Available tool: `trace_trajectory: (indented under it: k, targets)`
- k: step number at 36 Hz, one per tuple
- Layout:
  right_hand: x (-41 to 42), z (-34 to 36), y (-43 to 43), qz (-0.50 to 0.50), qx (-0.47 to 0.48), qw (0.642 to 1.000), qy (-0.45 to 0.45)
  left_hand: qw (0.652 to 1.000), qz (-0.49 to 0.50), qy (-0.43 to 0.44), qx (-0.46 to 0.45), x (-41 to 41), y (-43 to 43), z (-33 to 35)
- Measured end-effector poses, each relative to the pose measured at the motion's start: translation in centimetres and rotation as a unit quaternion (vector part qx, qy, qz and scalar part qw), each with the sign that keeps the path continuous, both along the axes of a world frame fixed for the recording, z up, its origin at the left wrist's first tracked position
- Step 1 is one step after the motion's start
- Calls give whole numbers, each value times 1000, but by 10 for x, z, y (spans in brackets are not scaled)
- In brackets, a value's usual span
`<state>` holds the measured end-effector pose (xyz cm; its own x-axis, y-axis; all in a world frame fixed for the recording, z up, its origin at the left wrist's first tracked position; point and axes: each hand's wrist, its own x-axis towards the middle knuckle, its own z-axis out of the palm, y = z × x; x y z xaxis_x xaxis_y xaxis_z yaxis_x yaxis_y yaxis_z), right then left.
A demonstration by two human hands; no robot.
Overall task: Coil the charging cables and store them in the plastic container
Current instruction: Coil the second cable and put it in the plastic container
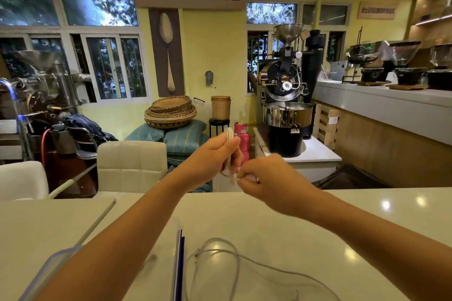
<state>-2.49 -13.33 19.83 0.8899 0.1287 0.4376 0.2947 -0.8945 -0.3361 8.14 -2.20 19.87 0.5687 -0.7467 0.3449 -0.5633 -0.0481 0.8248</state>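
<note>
- A coffee shop with a roasting area
- Black drum coffee roaster (286,90) by the window
- Grinders (401,56) line a counter (381,102)
- Woven baskets (170,112) stacked on sacks

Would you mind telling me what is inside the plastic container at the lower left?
Only part of the plastic container rim shows. The left forearm covers its interior, so no contents can be seen. One loose cable lies outside it on the table.

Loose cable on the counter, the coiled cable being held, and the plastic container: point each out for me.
loose cable (221,250): head view, on its looped strand lying on the counter.
coiled cable (229,135): head view, top of the coil above the left hand.
plastic container (46,266): head view, its blue-edged rim at lower left.
</note>
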Motion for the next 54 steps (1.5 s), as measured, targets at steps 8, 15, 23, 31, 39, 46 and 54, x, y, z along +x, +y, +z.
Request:
trace_trajectory:
  k: [8,15,23,31,39,46,54]
  targets:
    - [-1,21,-13,66,42,996,-36,981,-130,122,75,-6,3,3]
    - [2,21,-23,77,10,995,-65,920,-261,291,26,-7,12,7]
    - [5,20,-26,137,150,978,51,853,-406,327,12,-6,13,2]
    - [12,14,-30,94,204,974,0,901,-287,326,-1,-3,13,1]
    - [20,6,-31,41,261,964,-28,958,-139,245,-53,-6,2,-7]
    - [24,0,-38,73,344,933,79,986,-40,163,-12,-7,3,-11]
    - [26,-1,-52,89,384,896,204,990,-2,135,47,-12,2,-13]
